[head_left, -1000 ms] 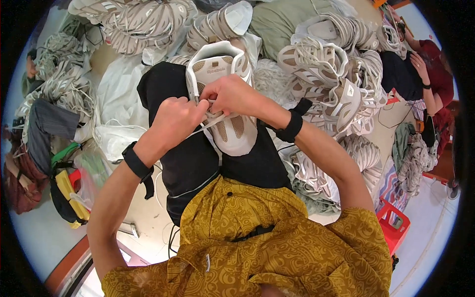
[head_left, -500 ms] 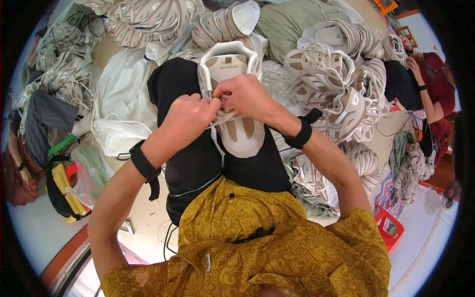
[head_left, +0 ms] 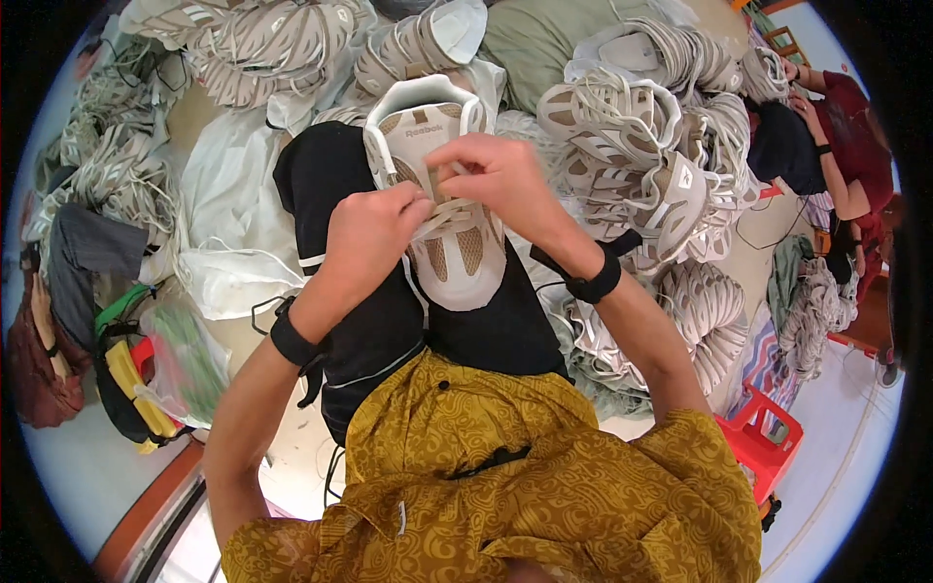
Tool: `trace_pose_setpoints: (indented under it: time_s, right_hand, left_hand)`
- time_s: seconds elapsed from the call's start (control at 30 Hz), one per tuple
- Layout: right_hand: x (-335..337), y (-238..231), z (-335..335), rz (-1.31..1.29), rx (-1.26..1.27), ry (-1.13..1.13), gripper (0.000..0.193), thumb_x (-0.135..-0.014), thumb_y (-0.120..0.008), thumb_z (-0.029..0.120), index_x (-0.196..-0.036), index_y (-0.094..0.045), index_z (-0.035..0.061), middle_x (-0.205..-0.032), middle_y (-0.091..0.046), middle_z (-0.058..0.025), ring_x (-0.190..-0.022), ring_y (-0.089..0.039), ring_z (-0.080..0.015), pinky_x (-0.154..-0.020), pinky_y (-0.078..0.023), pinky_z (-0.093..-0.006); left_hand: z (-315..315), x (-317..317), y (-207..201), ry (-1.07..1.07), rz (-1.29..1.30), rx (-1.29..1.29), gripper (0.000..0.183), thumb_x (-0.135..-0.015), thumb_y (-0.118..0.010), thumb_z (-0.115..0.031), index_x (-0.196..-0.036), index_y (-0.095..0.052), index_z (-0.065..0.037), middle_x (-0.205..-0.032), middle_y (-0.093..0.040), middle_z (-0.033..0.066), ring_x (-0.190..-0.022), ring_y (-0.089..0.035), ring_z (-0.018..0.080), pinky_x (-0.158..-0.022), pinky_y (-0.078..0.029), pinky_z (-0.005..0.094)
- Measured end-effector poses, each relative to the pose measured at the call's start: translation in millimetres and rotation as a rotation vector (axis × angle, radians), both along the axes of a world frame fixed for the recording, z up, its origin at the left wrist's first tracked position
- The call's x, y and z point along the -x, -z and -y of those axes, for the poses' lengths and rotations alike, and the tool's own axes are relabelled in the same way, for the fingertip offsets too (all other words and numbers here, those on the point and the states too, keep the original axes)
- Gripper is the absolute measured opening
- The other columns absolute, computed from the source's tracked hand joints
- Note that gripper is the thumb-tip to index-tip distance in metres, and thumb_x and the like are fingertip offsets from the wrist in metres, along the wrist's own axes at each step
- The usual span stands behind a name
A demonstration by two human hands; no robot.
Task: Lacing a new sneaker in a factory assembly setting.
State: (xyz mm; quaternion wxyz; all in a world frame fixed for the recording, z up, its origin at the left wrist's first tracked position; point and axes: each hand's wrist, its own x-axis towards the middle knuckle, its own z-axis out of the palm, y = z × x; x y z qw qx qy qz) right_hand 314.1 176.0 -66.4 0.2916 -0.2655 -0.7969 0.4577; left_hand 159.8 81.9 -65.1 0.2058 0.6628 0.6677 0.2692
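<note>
A beige and white shoe upper [head_left: 462,283] with tan mesh panels lies across my black-clad thighs, its toe pointing toward me. White shoelace [head_left: 449,216] crosses its lower eyelets. At the left edge of the lacing my left hand [head_left: 374,231] is closed, thumb and forefinger pinched on the lace. My right hand [head_left: 498,185] is raised over the tongue, its fingers curled together. What lies between those fingers is hidden or too small to make out. Black bands circle both my wrists.
Bundled shoe uppers [head_left: 641,155] are piled at my right, and more stacked uppers [head_left: 282,49] lie at the far left. White plastic sheeting [head_left: 233,209] spreads at my left. A red stool [head_left: 763,437] stands at the right. A co-worker's arm [head_left: 836,170] shows at the far right.
My right hand has lifted from the lacing and moved a little away from my left hand. The view has shifted slightly, with the shoe upper now further left.
</note>
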Motion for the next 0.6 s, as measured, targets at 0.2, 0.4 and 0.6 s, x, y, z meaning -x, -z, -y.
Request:
trace_pose_setpoints:
  time_s: [0.2,0.4,0.6]
  right_hand:
    - [-30.8,23.3,18.2,0.049,0.45,0.172,0.022,-0.07,-0.063,0.0,-0.092,-0.063,-0.0017,-0.073,-0.057,0.0015,-0.069,-0.05,-0.0057,-0.062,-0.04,-0.0192]
    - [-44.6,29.1,22.3,-0.163,0.593,0.183,0.018,-0.074,-0.06,0.004,-0.09,-0.063,-0.0021,-0.075,-0.061,-0.0018,-0.066,-0.052,-0.006,-0.06,-0.041,-0.02]
    - [-48.5,23.6,15.7,-0.313,0.656,0.191,0.021,-0.078,-0.055,0.003,-0.096,-0.061,-0.0031,-0.074,-0.062,-0.0072,-0.064,-0.056,-0.0081,-0.059,-0.044,-0.02]
  left_hand:
    - [12.9,-1.3,-20.2,0.04,-0.118,-0.12,0.008,-0.075,-0.06,-0.009,-0.078,-0.062,-0.002,-0.08,-0.061,0.0089,-0.081,-0.059,0.0222,-0.069,-0.046,0.0318]
    - [-3.2,-11.0,-37.2,0.029,0.106,-0.135,0.013,-0.08,-0.055,-0.011,-0.082,-0.062,-0.001,-0.075,-0.061,0.0075,-0.07,-0.057,0.0169,-0.063,-0.044,0.0282]
    - [-36.9,-18.8,-26.7,-0.121,0.363,0.239,0.024,-0.083,-0.049,-0.018,-0.087,-0.062,0.001,-0.061,-0.059,0.0033,-0.056,-0.054,0.0088,-0.054,-0.042,0.0236]
